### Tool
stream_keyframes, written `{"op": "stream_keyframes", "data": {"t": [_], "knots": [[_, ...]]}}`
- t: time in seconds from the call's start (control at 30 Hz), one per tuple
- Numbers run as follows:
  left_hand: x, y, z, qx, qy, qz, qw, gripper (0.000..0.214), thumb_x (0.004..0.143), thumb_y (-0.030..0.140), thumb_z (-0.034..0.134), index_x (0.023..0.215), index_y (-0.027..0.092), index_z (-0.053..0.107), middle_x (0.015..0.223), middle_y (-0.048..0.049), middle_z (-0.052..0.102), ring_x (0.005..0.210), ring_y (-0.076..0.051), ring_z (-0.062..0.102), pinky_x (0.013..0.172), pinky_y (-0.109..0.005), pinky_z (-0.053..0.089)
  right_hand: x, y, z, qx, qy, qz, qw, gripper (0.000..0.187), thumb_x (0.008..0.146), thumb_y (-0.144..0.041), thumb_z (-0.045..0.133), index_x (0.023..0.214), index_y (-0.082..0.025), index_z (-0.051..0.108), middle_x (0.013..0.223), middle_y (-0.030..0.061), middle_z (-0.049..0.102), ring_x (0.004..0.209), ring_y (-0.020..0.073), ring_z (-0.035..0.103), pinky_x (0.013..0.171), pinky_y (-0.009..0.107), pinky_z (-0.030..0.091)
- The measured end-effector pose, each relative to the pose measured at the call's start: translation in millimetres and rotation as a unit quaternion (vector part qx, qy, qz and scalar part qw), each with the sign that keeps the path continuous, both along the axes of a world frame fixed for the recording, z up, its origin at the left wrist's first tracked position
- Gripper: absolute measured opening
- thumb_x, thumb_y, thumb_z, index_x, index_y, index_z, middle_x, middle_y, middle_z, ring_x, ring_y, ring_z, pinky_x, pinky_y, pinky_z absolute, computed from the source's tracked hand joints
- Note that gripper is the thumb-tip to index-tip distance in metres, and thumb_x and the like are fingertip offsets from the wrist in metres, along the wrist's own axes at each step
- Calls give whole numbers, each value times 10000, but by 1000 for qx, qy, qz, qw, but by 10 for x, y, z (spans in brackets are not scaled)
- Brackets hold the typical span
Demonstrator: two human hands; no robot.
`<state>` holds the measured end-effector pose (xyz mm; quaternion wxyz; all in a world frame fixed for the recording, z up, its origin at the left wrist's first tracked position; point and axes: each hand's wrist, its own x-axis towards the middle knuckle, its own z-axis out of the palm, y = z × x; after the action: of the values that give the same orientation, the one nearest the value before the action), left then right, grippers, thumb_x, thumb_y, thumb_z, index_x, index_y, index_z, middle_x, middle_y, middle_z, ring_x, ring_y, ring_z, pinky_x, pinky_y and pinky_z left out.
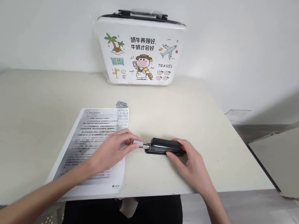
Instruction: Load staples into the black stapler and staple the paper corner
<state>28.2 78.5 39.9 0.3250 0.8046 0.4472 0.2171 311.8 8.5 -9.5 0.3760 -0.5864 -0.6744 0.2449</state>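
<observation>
A black stapler (163, 145) with an orange-red spot at its right end lies on the table, pointing left. My right hand (188, 163) is closed around its rear part, thumb on the near side and fingers on the far side. Between thumb and fingertips, my left hand (115, 148) pinches a short grey staple strip (137, 142). The strip meets a narrow metal part sticking out of the stapler's left end. Beneath my left hand and forearm lies a printed sheet of paper (89, 132), partly covered by them. More grey staple strips (122, 104) lie by the paper's top right corner.
A white case (144, 56) with cartoon travel prints and a black handle stands at the back of the pale table (24, 115), near the wall. To the right, beyond the table edge, is a light panel (292, 157). My dark-clothed legs are below the front edge.
</observation>
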Motion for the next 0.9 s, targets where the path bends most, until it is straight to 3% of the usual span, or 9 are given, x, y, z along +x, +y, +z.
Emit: {"op": "stream_keyframes", "data": {"t": [0.13, 0.5, 0.73, 0.9], "knots": [[13, -13, -83, 32, 7, -12, 999, 237, 1048, 427, 582, 1115, 288, 762, 1043, -24, 682, 856, -188, 647, 725, -321, 531, -1, 2, 7, 0, 2, -1, 1000, 343, 1014, -478, 608, 1305, -296, 605, 1294, 90, 707, 1177, 304, 672, 1000, 475, 561], [9, -27, -140, 29, -23, -16, 999, 238, 1043, 448, 606, 1137, 291, 759, 1038, -28, 667, 859, -189, 643, 768, -342, 559, 7, 7, -5, 3, 2, 0, 1000, 336, 1018, -480, 603, 1301, -297, 598, 1298, 87, 704, 1186, 301, 669, 1006, 470, 558], [34, -54, -124, 61, 22, -27, 998, 290, 1056, 464, 556, 1172, 286, 753, 1044, -38, 659, 808, -187, 631, 732, -349, 544, 0, 5, 9, -2, 4, 3, 1000, 332, 1020, -473, 603, 1295, -288, 597, 1299, 99, 703, 1182, 310, 668, 995, 483, 560], [-88, 18, -62, 75, 43, -50, 995, 284, 1044, 478, 580, 1161, 293, 761, 1060, -37, 685, 864, -198, 655, 792, -352, 556, 11, 9, -12, 3, 5, -2, 1000, 347, 1011, -477, 619, 1306, -294, 598, 1299, 90, 704, 1180, 306, 669, 995, 472, 559]]}}
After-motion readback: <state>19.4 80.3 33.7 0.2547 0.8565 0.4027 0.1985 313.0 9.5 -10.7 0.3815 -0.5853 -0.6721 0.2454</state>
